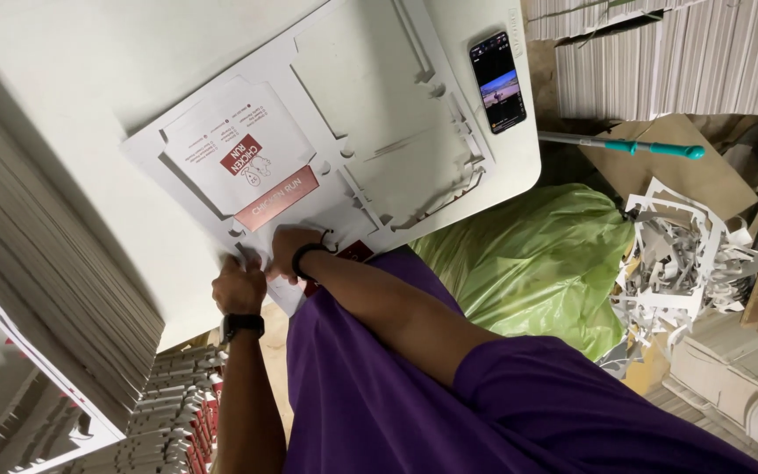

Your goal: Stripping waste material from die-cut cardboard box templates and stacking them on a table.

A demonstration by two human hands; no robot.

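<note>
A grey die-cut cardboard sheet (370,114) lies on the white table (72,79). One printed white-and-red box blank (243,158) still sits in its left part, while the right part shows empty cut-outs. My left hand (239,285), with a black watch on the wrist, is clenched on the sheet's near edge. Right beside it, my right hand (289,250), wearing a black wristband, grips the same edge just below the printed blank. The fingertips of both hands are hidden by the knuckles.
A phone (497,81) with a lit screen lies at the table's far right corner. A tall stack of sheets (37,263) fills the left. Below the table are a green plastic bag (528,263), cardboard scraps (677,254), a teal-handled pole (651,147) and stacked blanks (177,404).
</note>
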